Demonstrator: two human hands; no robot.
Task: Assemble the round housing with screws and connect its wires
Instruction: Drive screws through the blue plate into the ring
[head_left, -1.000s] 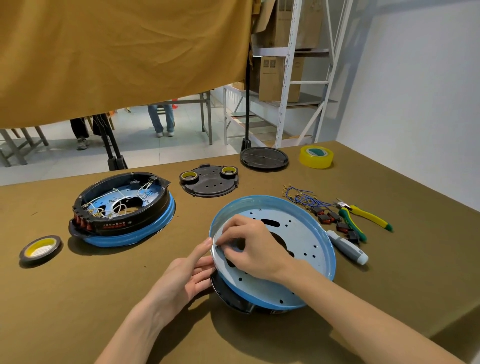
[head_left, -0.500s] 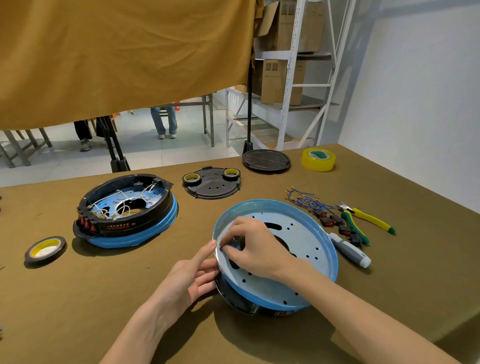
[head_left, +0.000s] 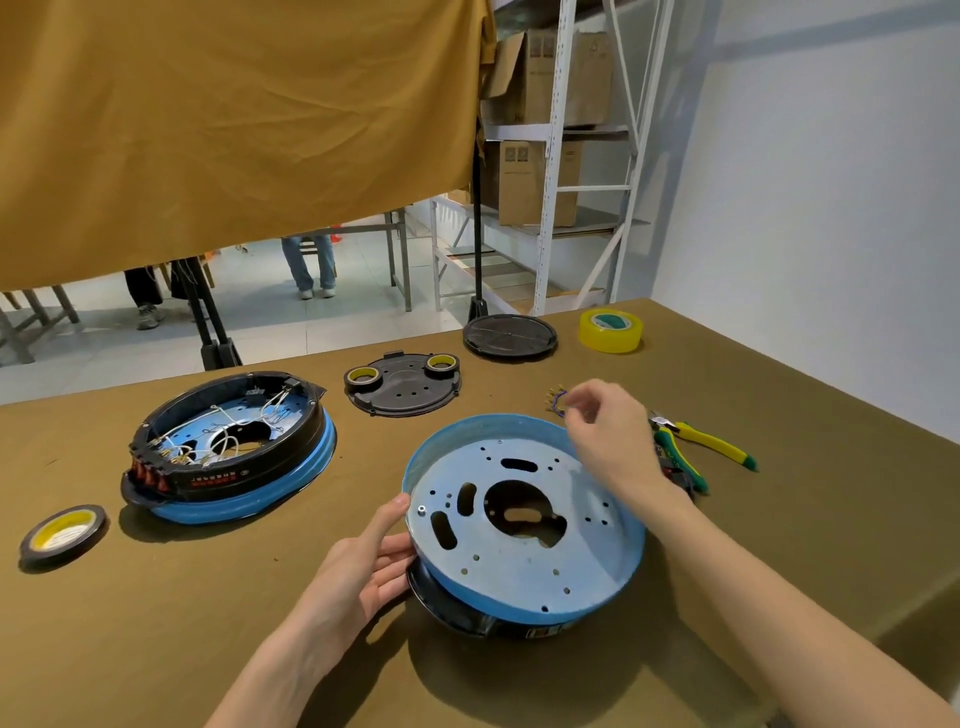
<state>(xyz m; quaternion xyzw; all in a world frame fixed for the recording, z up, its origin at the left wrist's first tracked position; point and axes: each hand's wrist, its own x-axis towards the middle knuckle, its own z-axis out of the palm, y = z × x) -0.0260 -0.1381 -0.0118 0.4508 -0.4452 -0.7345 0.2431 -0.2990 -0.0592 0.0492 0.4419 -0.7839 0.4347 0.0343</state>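
Observation:
The round housing (head_left: 519, 566), a blue-rimmed metal plate with holes and slots, sits tilted on a black base (head_left: 457, 618) in front of me. A small silver screw (head_left: 421, 509) lies in a hole near its left rim. My left hand (head_left: 363, 571) rests against the left rim, thumb straight along the edge and fingers at the side. My right hand (head_left: 608, 436) hovers past the far right rim, fingers curled, their tips at a bundle of blue wires (head_left: 557, 401). Whether they pinch a wire is unclear.
A second housing (head_left: 228, 447) with white wires inside stands at the left. Behind are a black cover (head_left: 402, 389) carrying two tape rolls, a black disc (head_left: 509, 336) and yellow tape (head_left: 611, 330). Green-yellow pliers (head_left: 711, 444) lie right. A dark tape roll (head_left: 62, 535) lies far left.
My right hand has left the plate's left side and moved up and right to the blue wires, leaving a screw in the hole. My left hand stays at the rim.

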